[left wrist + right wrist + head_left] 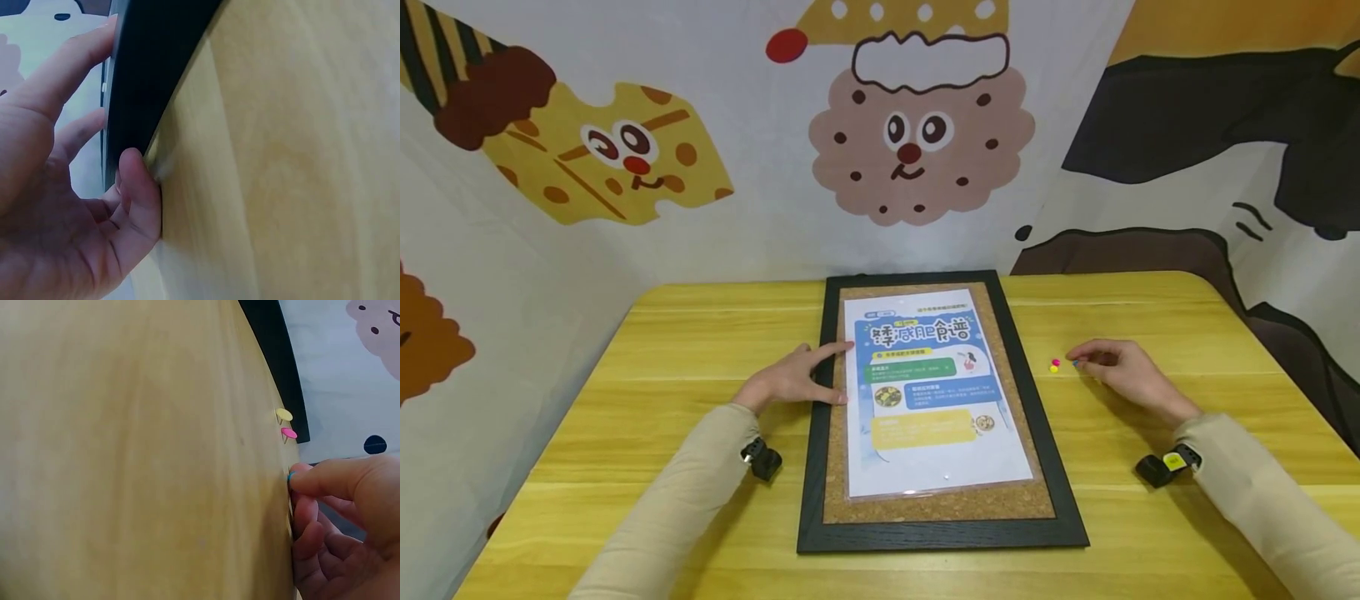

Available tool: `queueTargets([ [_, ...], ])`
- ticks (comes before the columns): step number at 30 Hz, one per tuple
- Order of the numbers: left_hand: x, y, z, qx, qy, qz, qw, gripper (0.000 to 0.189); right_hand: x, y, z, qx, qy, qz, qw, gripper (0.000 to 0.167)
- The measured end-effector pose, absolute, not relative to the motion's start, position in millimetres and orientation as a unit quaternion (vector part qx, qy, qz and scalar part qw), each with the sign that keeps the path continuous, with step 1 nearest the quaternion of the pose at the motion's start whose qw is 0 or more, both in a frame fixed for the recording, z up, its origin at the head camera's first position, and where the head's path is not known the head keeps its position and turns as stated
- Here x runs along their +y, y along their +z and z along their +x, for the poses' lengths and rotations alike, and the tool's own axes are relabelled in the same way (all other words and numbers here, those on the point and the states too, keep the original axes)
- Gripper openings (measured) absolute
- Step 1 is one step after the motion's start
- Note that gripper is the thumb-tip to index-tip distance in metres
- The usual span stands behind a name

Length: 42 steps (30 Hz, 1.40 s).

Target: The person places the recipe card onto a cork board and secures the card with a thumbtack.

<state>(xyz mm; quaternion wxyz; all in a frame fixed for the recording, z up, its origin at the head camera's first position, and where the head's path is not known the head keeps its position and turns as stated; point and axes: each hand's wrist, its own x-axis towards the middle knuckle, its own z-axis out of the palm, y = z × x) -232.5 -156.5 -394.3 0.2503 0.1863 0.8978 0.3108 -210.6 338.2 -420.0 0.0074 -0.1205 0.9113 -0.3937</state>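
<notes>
A laminated poster [940,454] with blue, green and yellow panels lies on a black-framed cork board [943,510]. My left hand [793,377] rests across the board's left side, its thumb and index finger spread at the poster's left edge. From the left wrist view, other fingers lie along the outside of the black frame [147,69]. Right of the board, my right hand [1120,371] pinches a blue thumbtack [290,477] between thumb and index finger, close over the tabletop. Just beside these fingertips lie a pink thumbtack [289,433] and a yellow thumbtack [284,415].
The board lies on a yellow wood-grain table [685,350], its far end near the table's back edge. Behind stands a white wall covering [760,250] printed with cartoon food. Each wrist wears a small black camera, the right one [1159,469] low over the table.
</notes>
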Motion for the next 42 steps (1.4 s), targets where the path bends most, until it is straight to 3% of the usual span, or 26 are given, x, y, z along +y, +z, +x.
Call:
queueTargets([
  [14, -156.9, -396.5, -233.9, 0.897, 0.308, 0.188, 0.255, 0.089, 316.1, -405.0, -218.1, 0.9, -0.42, -0.116, 0.015, 0.028],
  [42, -156.6, -398.0, -235.1, 0.901, 0.298, 0.187, 0.252, 0.088, 243.3, -392.9, -231.5, 0.856, -0.497, -0.139, 0.045, 0.031],
])
